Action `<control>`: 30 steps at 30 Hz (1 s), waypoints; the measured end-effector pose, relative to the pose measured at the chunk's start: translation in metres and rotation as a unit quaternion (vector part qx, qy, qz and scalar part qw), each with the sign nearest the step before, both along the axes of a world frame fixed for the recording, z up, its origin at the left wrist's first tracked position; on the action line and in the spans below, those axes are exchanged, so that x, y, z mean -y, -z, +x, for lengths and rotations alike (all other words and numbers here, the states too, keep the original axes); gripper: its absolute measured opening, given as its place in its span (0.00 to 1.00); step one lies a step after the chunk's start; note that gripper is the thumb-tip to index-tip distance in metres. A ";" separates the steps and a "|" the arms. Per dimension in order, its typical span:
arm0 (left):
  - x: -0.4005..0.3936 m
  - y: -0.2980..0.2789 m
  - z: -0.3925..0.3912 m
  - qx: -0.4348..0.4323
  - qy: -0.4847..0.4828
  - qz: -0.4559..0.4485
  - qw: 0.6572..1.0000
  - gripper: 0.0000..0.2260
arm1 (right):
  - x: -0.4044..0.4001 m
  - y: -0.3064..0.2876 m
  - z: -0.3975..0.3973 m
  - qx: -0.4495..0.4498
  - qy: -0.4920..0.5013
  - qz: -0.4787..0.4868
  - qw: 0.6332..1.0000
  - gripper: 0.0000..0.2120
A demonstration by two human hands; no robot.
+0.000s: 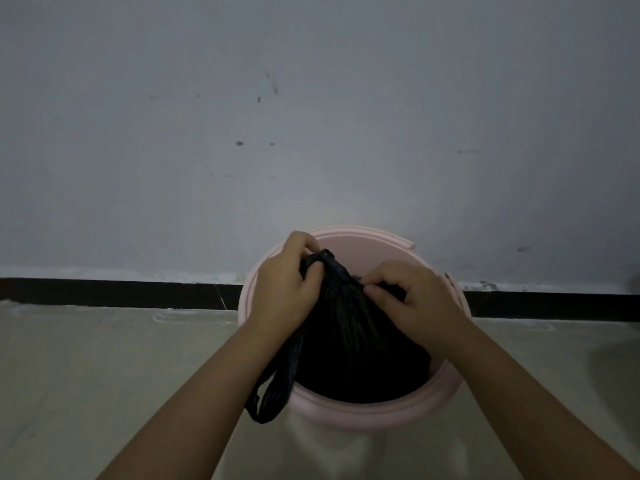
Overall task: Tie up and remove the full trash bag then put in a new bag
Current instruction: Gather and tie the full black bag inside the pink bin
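A black trash bag [349,344] sits inside a round pink bin [367,415] on the floor against the wall. The bag's top is gathered into a bunch above the bin. My left hand [284,289] is closed around the gathered neck at its upper left. My right hand [412,299] pinches the bag's plastic on the right side of the neck. One loop handle of the bag [273,393] hangs over the bin's front left rim, below my left wrist. The bag's contents are hidden.
A pale wall [311,116] with small marks rises right behind the bin. A dark baseboard [121,292] runs along its foot. Light tiled floor [104,375] spreads on both sides of the bin.
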State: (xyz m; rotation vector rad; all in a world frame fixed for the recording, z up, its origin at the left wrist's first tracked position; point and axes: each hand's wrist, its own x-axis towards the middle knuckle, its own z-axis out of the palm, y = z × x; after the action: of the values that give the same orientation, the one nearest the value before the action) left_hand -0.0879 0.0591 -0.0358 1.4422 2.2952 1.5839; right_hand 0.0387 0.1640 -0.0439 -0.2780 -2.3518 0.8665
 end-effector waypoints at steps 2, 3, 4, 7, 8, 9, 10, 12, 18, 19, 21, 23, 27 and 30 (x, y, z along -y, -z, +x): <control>-0.001 0.000 -0.001 0.155 0.064 0.012 0.986 0.11 | 0.001 0.003 0.001 0.000 0.009 0.005 1.000 0.17; -0.001 0.000 -0.002 0.218 0.084 0.022 0.972 0.15 | 0.001 0.005 0.001 -0.001 0.014 0.004 1.000 0.18; -0.001 0.000 -0.002 0.270 0.098 0.024 0.957 0.17 | 0.000 0.007 0.001 -0.004 0.018 0.004 1.000 0.18; 0.000 0.001 -0.002 0.367 0.136 0.024 0.920 0.19 | -0.003 0.010 0.001 -0.008 0.023 0.001 1.000 0.18; 0.000 0.002 -0.002 0.380 0.143 0.028 0.913 0.19 | -0.004 0.011 0.001 -0.010 0.026 -0.001 1.000 0.18; -0.001 0.004 -0.002 0.387 0.149 0.032 0.910 0.18 | -0.004 0.011 0.001 -0.013 0.029 -0.005 0.999 0.18; -0.002 0.004 -0.001 0.390 0.157 0.038 0.907 0.18 | -0.005 0.012 0.002 -0.013 0.029 -0.010 0.999 0.18; -0.004 0.004 0.004 0.370 0.160 0.054 0.914 0.20 | -0.006 0.012 0.004 -0.001 0.027 -0.031 0.999 0.12; -0.004 0.014 0.013 0.110 0.126 0.057 0.984 0.19 | -0.007 0.004 0.006 0.054 0.025 -0.259 0.964 0.15; -0.004 0.017 0.014 0.117 0.118 0.059 0.984 0.17 | -0.006 0.004 0.006 0.061 0.012 -0.273 0.960 0.16; -0.006 0.021 0.015 0.142 0.102 0.064 0.983 0.16 | -0.005 0.005 0.006 0.072 -0.010 -0.278 0.958 0.20; -0.007 0.022 0.015 0.142 0.092 0.066 0.983 0.12 | -0.004 0.006 0.007 0.082 -0.032 -0.269 0.959 0.21; -0.007 0.025 0.014 0.115 0.078 0.054 0.989 0.12 | -0.008 0.009 0.012 0.116 -0.049 -0.238 0.963 0.20; -0.007 0.025 0.013 0.099 0.082 0.045 0.991 0.12 | -0.009 0.007 0.016 0.119 -0.057 -0.205 0.970 0.15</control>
State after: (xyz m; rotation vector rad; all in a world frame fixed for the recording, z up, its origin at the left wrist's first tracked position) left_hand -0.0748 0.0658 -0.0605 1.3783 1.9686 1.7161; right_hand 0.0545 0.1728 -0.0507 -0.4380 -2.4040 1.4495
